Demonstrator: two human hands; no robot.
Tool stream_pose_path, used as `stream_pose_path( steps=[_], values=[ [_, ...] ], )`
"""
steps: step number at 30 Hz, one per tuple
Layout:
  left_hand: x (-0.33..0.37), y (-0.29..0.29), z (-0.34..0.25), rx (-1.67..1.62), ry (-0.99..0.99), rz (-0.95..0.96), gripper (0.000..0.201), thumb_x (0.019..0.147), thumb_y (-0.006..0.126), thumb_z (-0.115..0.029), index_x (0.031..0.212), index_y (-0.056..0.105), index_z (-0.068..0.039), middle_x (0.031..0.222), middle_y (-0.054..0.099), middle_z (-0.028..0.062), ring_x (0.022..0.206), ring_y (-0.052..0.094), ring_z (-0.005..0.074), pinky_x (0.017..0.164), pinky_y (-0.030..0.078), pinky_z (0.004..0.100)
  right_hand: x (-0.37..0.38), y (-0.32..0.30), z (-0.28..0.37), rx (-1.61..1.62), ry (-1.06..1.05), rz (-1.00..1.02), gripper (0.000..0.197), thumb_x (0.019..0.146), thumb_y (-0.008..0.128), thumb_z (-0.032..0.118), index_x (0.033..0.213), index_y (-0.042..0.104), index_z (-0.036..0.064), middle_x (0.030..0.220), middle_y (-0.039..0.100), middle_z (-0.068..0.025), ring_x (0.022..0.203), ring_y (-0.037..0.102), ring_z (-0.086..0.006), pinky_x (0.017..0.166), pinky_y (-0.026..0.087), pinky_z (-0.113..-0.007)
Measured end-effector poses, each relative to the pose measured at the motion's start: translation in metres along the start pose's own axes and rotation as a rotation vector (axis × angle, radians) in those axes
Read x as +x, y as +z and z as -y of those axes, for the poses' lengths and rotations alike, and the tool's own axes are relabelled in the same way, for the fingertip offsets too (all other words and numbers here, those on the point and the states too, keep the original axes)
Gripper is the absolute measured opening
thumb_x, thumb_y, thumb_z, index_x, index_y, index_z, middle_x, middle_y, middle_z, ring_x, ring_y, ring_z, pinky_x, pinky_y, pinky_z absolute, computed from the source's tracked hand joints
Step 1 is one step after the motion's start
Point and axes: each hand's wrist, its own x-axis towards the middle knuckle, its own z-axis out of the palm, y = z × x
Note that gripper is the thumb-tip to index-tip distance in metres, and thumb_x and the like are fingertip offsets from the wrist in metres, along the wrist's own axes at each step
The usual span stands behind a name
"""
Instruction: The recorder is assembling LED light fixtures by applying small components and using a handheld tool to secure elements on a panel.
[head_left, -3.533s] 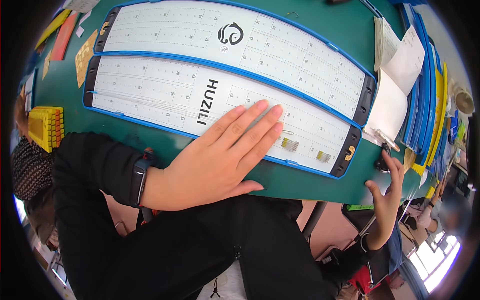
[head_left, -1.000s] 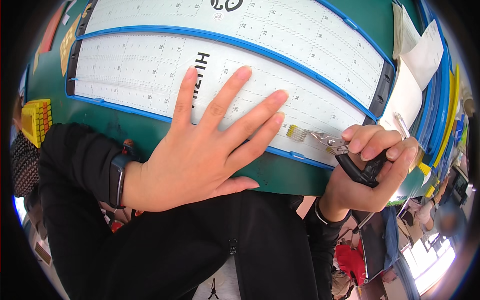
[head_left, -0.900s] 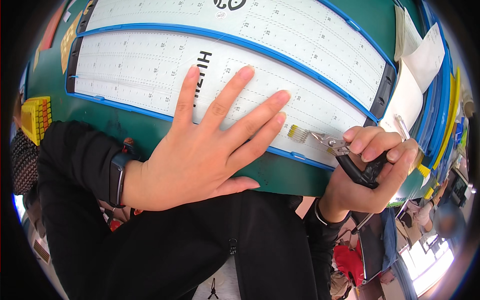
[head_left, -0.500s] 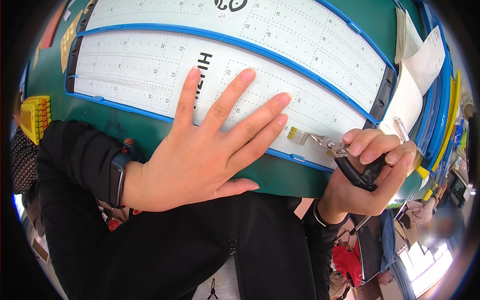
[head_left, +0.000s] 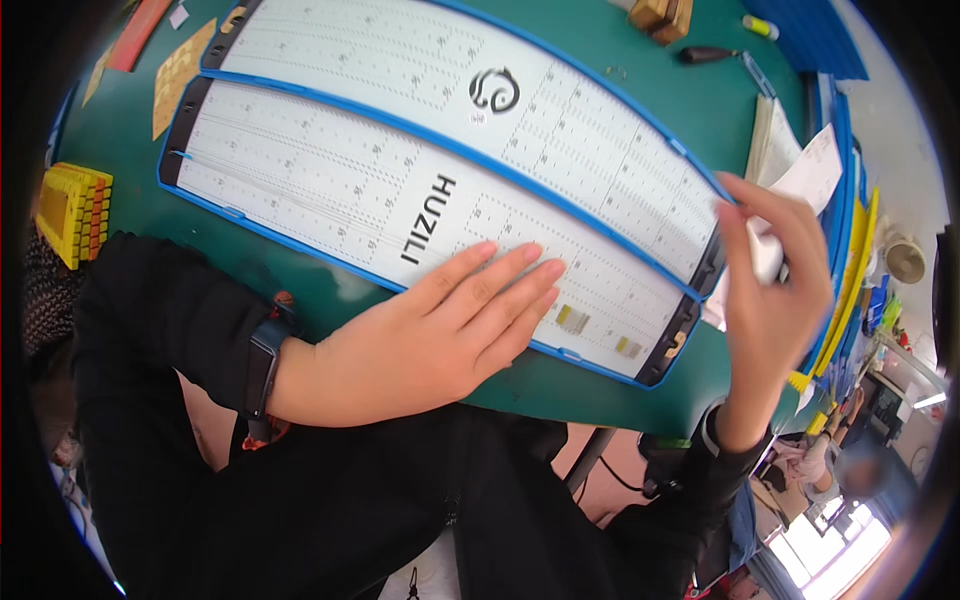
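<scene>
We see an open blue-rimmed case (head_left: 455, 146) lying flat and slantwise, its two long white panels side by side, printed with dashed grids, a black emblem on the far one and black lettering on the near one. Fine pale lines run along the left part of the near panel, and two small yellowish bundles (head_left: 572, 319) lie toward its right end, near each other. Our left hand (head_left: 430, 335) reaches over the near edge, palm down and flat, fingers straight and close together, the fingertips on the near panel just left of those bundles. Our right hand (head_left: 775, 290) is raised beside the right end of the case, blurred, with thumb and forefinger bent to a narrow gap; a white thing (head_left: 768, 256) shows behind the thumb, and we cannot tell whether the hand holds it. A dark watch (head_left: 266, 350) sits on our left wrist. Around the case spreads the green table (head_left: 575, 402). To the left we have a yellow-and-orange rack (head_left: 76, 212), a tan sheet (head_left: 182, 78) and a red strip (head_left: 138, 36); beyond the right hand, loose white paper (head_left: 812, 165); at the far side, a wooden block (head_left: 660, 18) and a dark-handled tool (head_left: 708, 55).
</scene>
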Motion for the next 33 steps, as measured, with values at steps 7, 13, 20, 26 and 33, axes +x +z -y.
stream_pose_path(
  steps=[7, 13, 20, 26, 33],
  values=[
    [0.002, 0.0, -0.001, 0.078, 0.054, -0.125, 0.042, 0.085, 0.049, -0.018, 0.12, 0.057, 0.003, 0.133, 0.052, 0.0195, 0.124, 0.05, 0.0322, 0.104, 0.039, 0.0389, 0.073, 0.053, -0.03, -0.202, -0.292, 0.065, 0.008, 0.072, 0.075, 0.021, 0.077, 0.072, 0.0148, 0.084, 0.064, -0.0023, 0.084, 0.058, -0.0223, 0.077, 0.044, -0.035],
    [0.002, -0.009, 0.0, 0.105, 0.038, -0.057, 0.043, 0.083, 0.049, -0.017, 0.12, 0.057, 0.006, 0.132, 0.052, 0.0197, 0.124, 0.05, 0.0335, 0.104, 0.039, 0.0409, 0.083, 0.048, -0.037, -0.222, -0.301, 0.302, 0.01, 0.079, 0.069, 0.018, 0.086, 0.066, 0.0114, 0.086, 0.065, -0.0054, 0.082, 0.059, -0.0253, 0.075, 0.045, -0.037],
    [-0.002, -0.018, 0.004, 0.103, -0.015, -0.038, 0.043, 0.083, 0.049, -0.015, 0.121, 0.057, 0.005, 0.135, 0.05, 0.0199, 0.124, 0.05, 0.0323, 0.102, 0.04, 0.0402, 0.016, -0.036, 0.007, 0.087, 0.148, 0.226, 0.002, 0.089, 0.051, -0.001, 0.09, 0.053, -0.0019, 0.082, 0.054, -0.0068, 0.077, 0.051, -0.0146, 0.076, 0.042, -0.024],
    [0.01, -0.016, -0.007, -0.123, 0.09, -0.109, 0.052, 0.078, 0.062, -0.022, 0.124, 0.055, 0.0, 0.138, 0.047, 0.0171, 0.127, 0.046, 0.0318, 0.104, 0.038, 0.0424, -0.058, -0.013, 0.016, -0.034, 0.061, 0.348, 0.013, 0.074, 0.061, -0.003, 0.083, 0.054, 0.0041, 0.079, 0.054, -0.0091, 0.077, 0.052, -0.03, 0.067, 0.041, -0.036],
    [0.038, -0.006, -0.01, -0.232, 0.02, 0.04, 0.091, 0.06, 0.078, -0.047, 0.137, 0.044, -0.012, 0.15, 0.03, 0.0162, 0.137, 0.027, 0.0413, 0.106, 0.025, 0.063, -0.066, -0.013, 0.009, -0.048, -0.053, 0.273, 0.017, 0.071, 0.065, -0.003, 0.084, 0.056, 0.0049, 0.081, 0.058, -0.0067, 0.078, 0.056, -0.0274, 0.069, 0.044, -0.035]
  ],
)
